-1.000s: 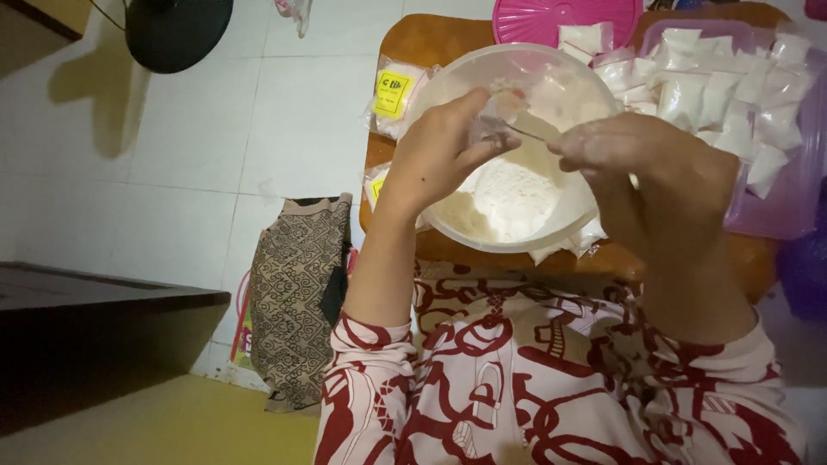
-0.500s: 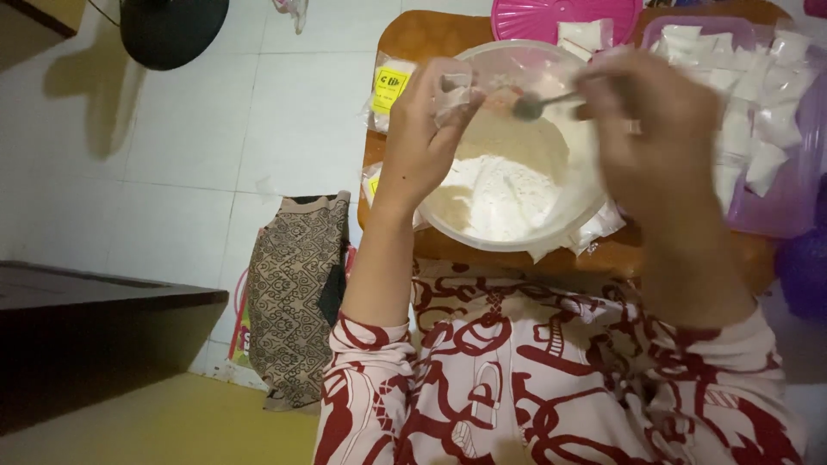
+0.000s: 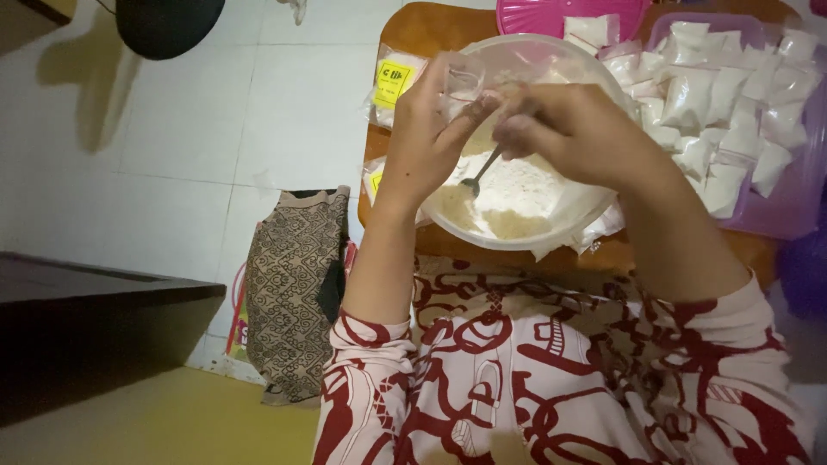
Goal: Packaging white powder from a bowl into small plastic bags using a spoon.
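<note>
Head view: left hand [image 3: 426, 138] pinches small clear bag [image 3: 463, 86], right hand [image 3: 573, 129] grips spoon [image 3: 481, 170] over flour bowl [image 3: 551, 226].

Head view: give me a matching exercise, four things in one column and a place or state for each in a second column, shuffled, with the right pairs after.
Things:
1. spoon
2. small clear bag
3. filled white packets
4. patterned cloth bag

Places or states:
A. on the tiled floor beside the table
B. piled in the purple tray
C. pinched in the left hand above the bowl
D. in the right hand, tip down in the white bowl

Pairs: 1-D, 2-C, 3-B, 4-A
</note>
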